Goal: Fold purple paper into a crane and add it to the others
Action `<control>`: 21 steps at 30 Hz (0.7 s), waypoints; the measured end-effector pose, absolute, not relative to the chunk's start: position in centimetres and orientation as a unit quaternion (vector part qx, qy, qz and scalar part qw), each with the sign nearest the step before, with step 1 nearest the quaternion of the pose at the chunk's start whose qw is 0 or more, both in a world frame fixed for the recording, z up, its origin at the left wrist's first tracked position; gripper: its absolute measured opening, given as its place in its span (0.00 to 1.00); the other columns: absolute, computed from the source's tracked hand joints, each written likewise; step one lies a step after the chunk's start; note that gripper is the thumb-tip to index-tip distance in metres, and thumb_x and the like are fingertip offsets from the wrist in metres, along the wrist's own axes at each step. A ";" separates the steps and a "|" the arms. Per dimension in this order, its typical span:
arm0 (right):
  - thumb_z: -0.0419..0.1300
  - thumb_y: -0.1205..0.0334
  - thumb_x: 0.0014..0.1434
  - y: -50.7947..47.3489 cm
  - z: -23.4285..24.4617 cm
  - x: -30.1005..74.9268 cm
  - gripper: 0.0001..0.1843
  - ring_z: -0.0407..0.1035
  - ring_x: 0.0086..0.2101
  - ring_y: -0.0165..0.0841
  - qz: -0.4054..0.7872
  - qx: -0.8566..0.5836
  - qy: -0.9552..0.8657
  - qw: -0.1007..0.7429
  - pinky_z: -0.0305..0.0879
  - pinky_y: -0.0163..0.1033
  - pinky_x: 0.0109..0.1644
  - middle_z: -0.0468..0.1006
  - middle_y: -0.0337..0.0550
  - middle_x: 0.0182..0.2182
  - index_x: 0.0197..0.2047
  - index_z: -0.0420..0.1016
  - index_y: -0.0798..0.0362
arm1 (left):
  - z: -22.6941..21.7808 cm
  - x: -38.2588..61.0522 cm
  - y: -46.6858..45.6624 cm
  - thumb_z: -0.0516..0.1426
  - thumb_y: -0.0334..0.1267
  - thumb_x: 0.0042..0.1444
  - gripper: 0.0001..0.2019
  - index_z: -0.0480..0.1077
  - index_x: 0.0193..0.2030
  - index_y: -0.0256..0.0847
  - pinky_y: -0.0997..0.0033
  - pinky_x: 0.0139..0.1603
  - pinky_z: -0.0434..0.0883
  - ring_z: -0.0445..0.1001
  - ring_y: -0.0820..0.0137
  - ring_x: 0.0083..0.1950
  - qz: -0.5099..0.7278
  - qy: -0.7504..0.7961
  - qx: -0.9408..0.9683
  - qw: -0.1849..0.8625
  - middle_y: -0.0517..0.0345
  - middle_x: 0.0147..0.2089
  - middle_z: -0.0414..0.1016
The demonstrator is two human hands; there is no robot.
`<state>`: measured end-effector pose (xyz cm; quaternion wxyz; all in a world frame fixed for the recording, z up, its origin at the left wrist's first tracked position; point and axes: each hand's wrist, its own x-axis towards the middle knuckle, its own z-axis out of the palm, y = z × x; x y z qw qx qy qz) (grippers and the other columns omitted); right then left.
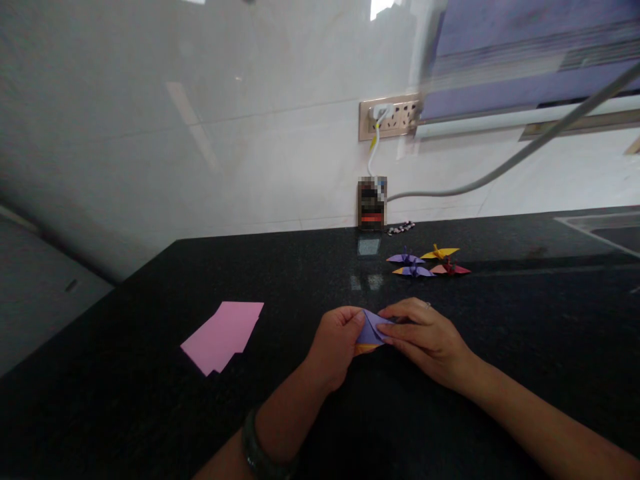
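Note:
A partly folded sheet of origami paper (371, 331), purple with an orange part at its lower edge, is held between both hands over the dark counter. My left hand (336, 343) pinches its left side, thumb on top and fingers curled behind. From the right, my right hand (430, 337) has its fingers closed on the paper's right edge, fingertips pressing the purple face. Its thumb is mostly hidden. Beyond the hands stand folded paper cranes: two purple ones (414, 271), a yellow one (440, 253) and a red and pink one (451, 268).
Pink paper sheets (225, 333) lie fanned on the counter (150, 320) at left. By the wall stand a blurred-out box (372, 203) and a beaded string (401, 228). A white plug sits in the wall socket (395, 117); a grey cable (480, 181) runs right. A sink edge (590, 237) shows at far right.

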<state>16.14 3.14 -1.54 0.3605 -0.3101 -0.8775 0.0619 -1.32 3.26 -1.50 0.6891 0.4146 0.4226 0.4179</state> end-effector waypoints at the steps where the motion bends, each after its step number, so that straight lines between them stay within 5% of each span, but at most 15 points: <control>1: 0.54 0.68 0.55 3.1 -1.6 16.1 0.12 0.65 0.39 0.33 0.059 -0.309 -0.878 0.360 0.63 0.40 0.40 0.71 0.46 0.39 0.43 0.72 0.51 | -1.6 -1.3 3.3 0.53 0.39 0.50 0.09 0.68 0.31 0.34 0.72 0.29 0.64 0.65 0.74 0.25 0.421 0.427 0.420 0.681 0.58 0.25 0.67; 21: 0.53 0.64 0.56 3.1 -2.2 15.9 0.13 0.67 0.38 0.35 0.019 -0.312 -0.900 0.304 0.65 0.39 0.37 0.71 0.47 0.42 0.44 0.71 0.49 | -1.7 -1.3 3.4 0.55 0.37 0.47 0.09 0.69 0.33 0.33 0.71 0.32 0.65 0.67 0.72 0.28 0.446 0.419 0.384 0.691 0.56 0.27 0.69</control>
